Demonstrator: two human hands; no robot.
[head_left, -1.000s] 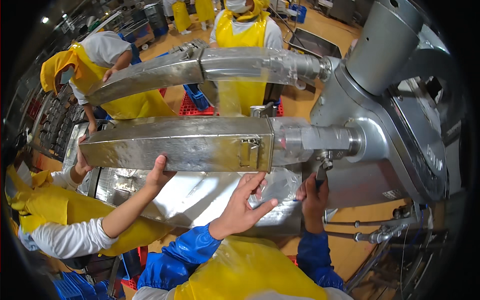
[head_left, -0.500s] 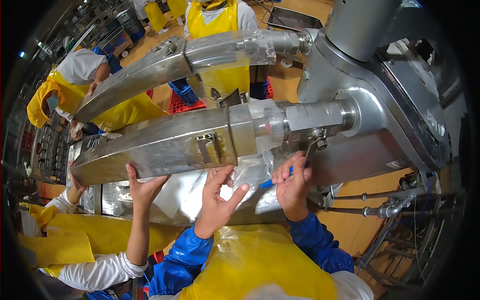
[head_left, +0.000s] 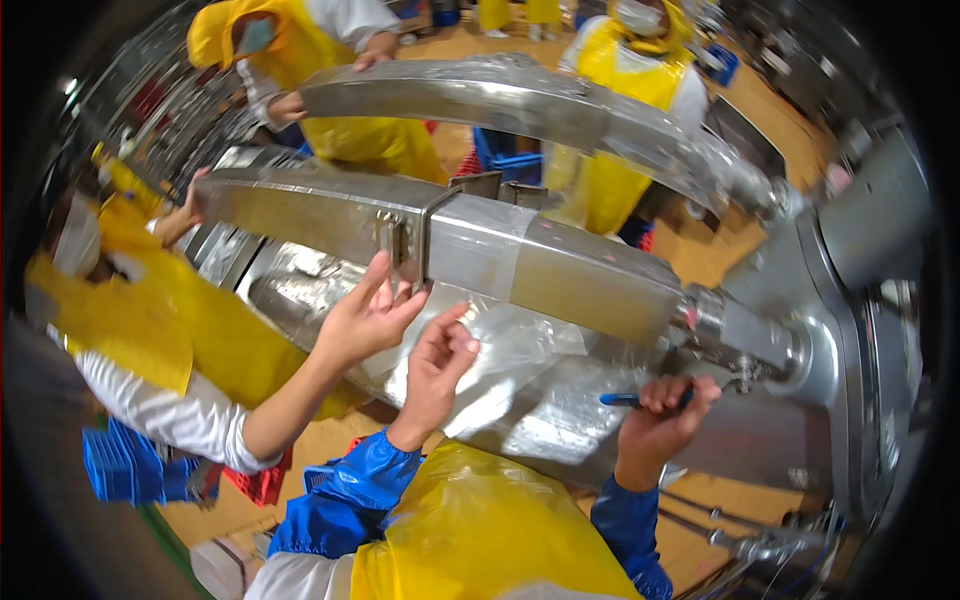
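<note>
In front of me lies a long rectangular metal duct (head_left: pixel 590 275), with a latch (head_left: pixel 392 235) and a frame around its middle. Just below it is my left hand (head_left: pixel 437 365), empty, with bent fingers and the thumb apart. My right hand (head_left: pixel 665 415) closes around a slim blue pen-like tool (head_left: pixel 620 399), whose exact kind I cannot make out. That hand is lower left of a valve fitting (head_left: pixel 745 335), which joins the duct to a grey machine (head_left: pixel 850 310). A co-worker's hand (head_left: pixel 365 315) is raised at the duct's underside near the latch.
A second curved metal duct (head_left: pixel 480 95) runs behind the first, steadied at its left end by another co-worker's hands. A shiny metal table (head_left: pixel 560 425) with clear plastic film stretches below. Blue crates (head_left: pixel 135 465) stand at lower left. A person in a yellow apron (head_left: pixel 630 150) stands beyond.
The view has swung. More rectangular duct now shows between the frame and the valve. My right hand has come away from the valve's lever, keeping the blue tool. The co-worker's hand has moved near the latch.
</note>
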